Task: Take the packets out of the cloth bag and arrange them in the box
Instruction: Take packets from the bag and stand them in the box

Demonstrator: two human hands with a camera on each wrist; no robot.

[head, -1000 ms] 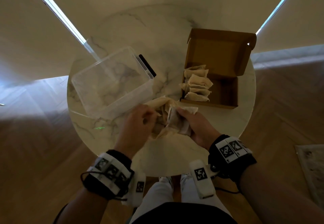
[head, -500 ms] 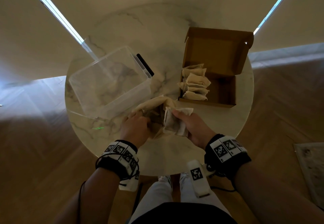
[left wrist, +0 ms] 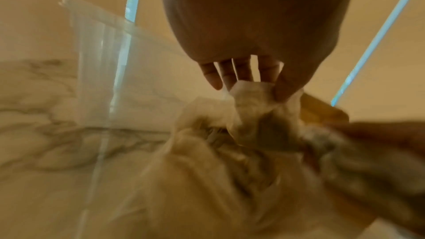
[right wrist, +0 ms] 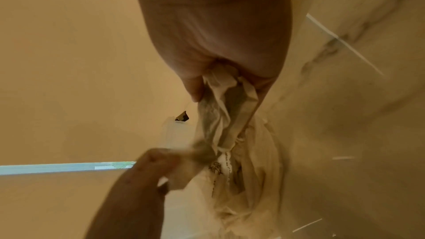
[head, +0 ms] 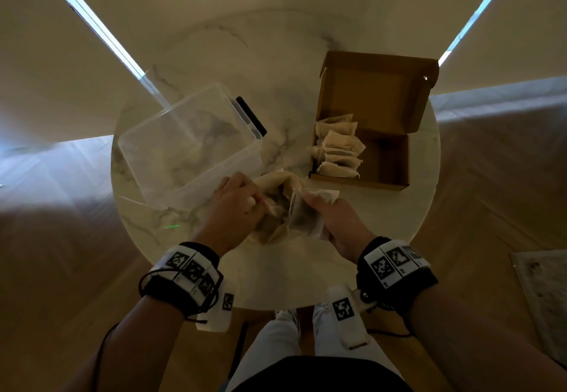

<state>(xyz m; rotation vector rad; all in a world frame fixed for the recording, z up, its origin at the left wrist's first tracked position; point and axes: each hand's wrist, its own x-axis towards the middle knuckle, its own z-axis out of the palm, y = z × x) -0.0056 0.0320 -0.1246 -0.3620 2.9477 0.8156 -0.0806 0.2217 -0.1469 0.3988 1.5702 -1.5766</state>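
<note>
Cloth bag (head: 277,195): we keep it just in front of the box (head: 383,161), for short transfers;
Right hand (head: 333,222): fingers clamp the bag's rim, holding its mouth open;
Left hand (head: 236,204): thumb and fingers pinch a packet (left wrist: 250,97) at the bag's mouth;
Packets (head: 337,149): a row fills the box's left side.

1. One cloth bag (head: 277,183) is lying at frame centre.
2. One cardboard box (head: 389,161) is sitting upper right.
3. About five packets (head: 339,152) are showing inside; exact count unclear.
4. One clear tub (head: 190,146) is standing upper left.
</note>
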